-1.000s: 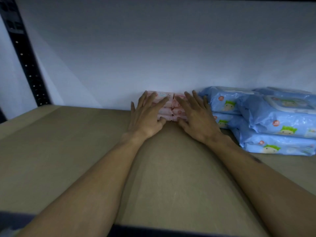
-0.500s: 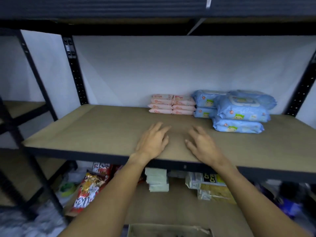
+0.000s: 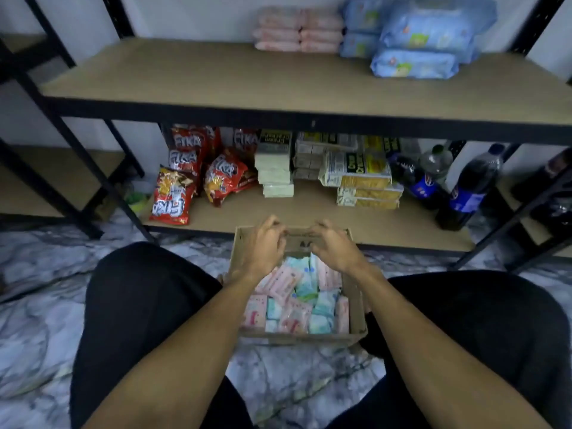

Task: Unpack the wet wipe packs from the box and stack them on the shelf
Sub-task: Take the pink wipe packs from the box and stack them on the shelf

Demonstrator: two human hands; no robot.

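Note:
A cardboard box (image 3: 356, 311) sits on the floor between my knees, filled with several small pink and teal wet wipe packs (image 3: 297, 298). My left hand (image 3: 263, 243) and my right hand (image 3: 334, 247) hover side by side over the far end of the box, fingers loosely curled, with no pack in either. On the upper shelf (image 3: 216, 75), pink wipe packs (image 3: 298, 29) stand stacked in two columns against the back wall. Larger blue wipe packs (image 3: 418, 38) are piled to their right.
The lower shelf (image 3: 309, 212) holds red snack bags (image 3: 173, 196), stacked pale and yellow packets (image 3: 359, 178) and dark drink bottles (image 3: 467, 190). Black metal uprights (image 3: 93, 168) frame the shelves. My dark-clothed legs flank the box on a marbled floor (image 3: 37, 274).
Both hands left the pink stack, drew back across the upper shelf and dropped to the box on the floor. The view swung down from the shelf to the box.

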